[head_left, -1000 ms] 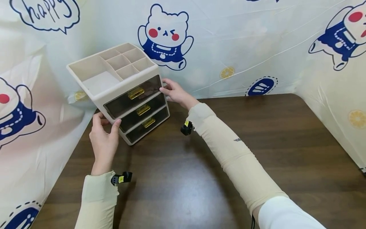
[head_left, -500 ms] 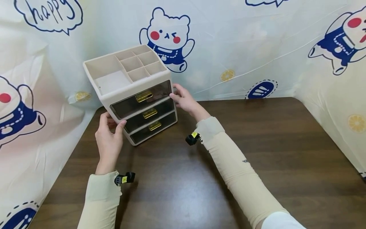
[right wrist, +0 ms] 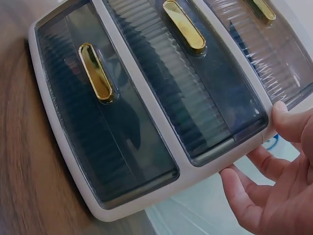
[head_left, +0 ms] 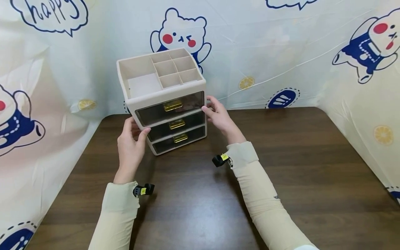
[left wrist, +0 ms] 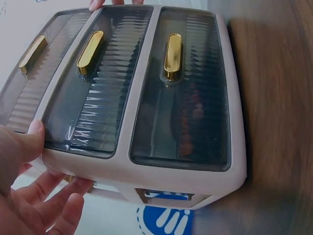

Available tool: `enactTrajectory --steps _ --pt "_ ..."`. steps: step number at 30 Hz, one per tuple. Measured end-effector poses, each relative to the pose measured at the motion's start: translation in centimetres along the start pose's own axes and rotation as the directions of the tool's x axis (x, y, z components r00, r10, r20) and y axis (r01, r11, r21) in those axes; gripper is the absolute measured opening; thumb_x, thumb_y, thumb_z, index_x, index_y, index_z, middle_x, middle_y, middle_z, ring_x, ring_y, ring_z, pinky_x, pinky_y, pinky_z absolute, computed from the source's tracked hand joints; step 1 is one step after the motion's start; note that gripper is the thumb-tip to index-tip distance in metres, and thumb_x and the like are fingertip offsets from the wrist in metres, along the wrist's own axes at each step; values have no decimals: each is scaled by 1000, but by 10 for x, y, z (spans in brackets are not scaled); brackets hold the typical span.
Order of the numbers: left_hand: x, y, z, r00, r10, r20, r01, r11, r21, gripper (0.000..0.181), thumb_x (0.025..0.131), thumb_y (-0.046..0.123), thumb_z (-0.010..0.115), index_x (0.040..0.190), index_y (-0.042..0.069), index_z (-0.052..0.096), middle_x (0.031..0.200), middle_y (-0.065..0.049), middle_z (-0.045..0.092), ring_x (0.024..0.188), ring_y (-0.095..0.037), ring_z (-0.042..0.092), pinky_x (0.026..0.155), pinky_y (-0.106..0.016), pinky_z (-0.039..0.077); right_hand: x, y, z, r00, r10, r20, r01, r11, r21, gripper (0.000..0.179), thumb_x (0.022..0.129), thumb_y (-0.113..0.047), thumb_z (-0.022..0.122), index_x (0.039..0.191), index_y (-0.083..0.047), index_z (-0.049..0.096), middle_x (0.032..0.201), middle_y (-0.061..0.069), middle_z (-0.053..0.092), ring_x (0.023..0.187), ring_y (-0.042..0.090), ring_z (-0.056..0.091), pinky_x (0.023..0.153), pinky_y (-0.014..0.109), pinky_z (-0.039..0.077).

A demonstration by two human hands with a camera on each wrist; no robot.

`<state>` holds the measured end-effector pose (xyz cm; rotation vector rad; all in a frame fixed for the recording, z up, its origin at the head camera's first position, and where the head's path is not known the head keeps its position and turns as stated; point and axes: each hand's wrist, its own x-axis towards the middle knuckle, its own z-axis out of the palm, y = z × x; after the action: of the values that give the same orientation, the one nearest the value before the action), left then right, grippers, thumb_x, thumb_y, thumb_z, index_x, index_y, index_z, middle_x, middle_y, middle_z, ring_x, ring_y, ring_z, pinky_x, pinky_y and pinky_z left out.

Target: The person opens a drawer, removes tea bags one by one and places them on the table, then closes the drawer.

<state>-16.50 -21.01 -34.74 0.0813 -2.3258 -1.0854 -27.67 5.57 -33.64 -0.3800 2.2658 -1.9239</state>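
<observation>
1. Cream-coloured box (head_left: 168, 93) sits ahead, between eleven and twelve o'clock, with its front turned toward five o'clock. It is on or just above the bench (head_left: 200, 194); I cannot tell if its whole bottom touches.

2. Both hands have hold of it, spread only as wide as one edge. The left hand (head_left: 130, 149) is at eight o'clock on the box and the right hand (head_left: 222, 119) at three, thumbs in front and fingers bent round the sides.

3. Smooth edges are all they pinch, so one hand could slip—then that side may drop with a bump.

4. If one hand pulls harder, the box may twist. A bottom corner could scratch the bench, or the back could knock the printed cloth (head_left: 268, 48) at twelve o'clock.

5. All three drawers (head_left: 162, 130) look pushed in. Tip the front down too far and they might slide out, because nobody is holding the gold handles (head_left: 177, 124).

6. Each thumb sits by the middle drawer's edge—if that drawer slid out, it could push a thumb off.
</observation>
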Motion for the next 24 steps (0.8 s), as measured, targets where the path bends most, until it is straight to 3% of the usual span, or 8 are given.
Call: enactTrajectory --steps 5,9,17,24 --pt "4 6 9 998 -8 55 9 1000 -15 44 96 20 65 136 8 50 115 -20 65 102 -35 66 78 -38 50 -10 3 -11 999 -17 -45 17 1000 3 39 104 -15 50 142 -12 45 129 17 55 104 21 52 88 41 46" --pt "6 9 18 997 -9 82 12 999 -43 45 96 21 64 136 8 49 117 -20 64 103 -36 66 81 -47 53 -17 5 -20 997 -24 -68 24 1000 2 37 104 -15 50 141 -12 47 125 16 56 103 20 51 86 39 45" --pt "19 18 41 994 37 99 -25 992 -121 42 95 19 67 132 7 51 115 -22 63 102 -37 65 82 -51 55 -29 3 -41 989 -23 -149 27 999 24 39 103 -15 51 142 -13 46 125 16 55 103 19 52 85 39 44" --pt "17 23 54 985 28 169 -4 990 -140 44 95 18 67 134 8 50 113 -20 63 103 -35 65 86 -48 54 -48 8 -53 978 22 -206 -22 1000 2 40 104 -14 50 144 -13 45 128 18 56 107 21 51 87 40 44"
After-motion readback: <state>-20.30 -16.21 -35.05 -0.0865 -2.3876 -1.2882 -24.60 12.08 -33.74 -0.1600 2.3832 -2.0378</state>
